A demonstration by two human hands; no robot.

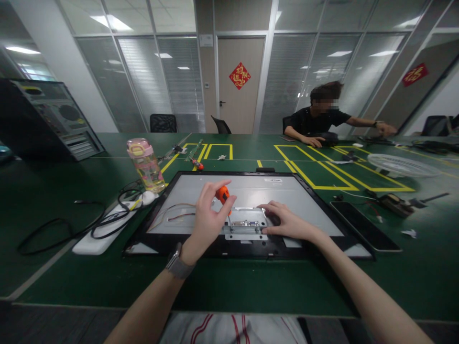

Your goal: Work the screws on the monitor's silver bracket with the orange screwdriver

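Observation:
An opened monitor panel (301, 196) with a black frame and a grey metal back lies flat on the green table. Near its front edge sits a metal bracket (247, 237) with a row of connector ports. My left hand (210, 212) is closed round the orange handle of a screwdriver (223, 193), whose shaft points down at the bracket's left side. At the bracket's right side, my right hand (283, 220) grips its edge between thumb and fingers. Thin wires (172, 210) run across the panel to the left of the bracket.
To the left are a pink-lidded bottle (147, 165), a white power strip (103, 234) with black cables, and a computer case (53, 119). A second orange screwdriver (197, 165) lies behind the panel. A black phone-like slab (362, 224) is at right. Across the table sits another person (315, 119).

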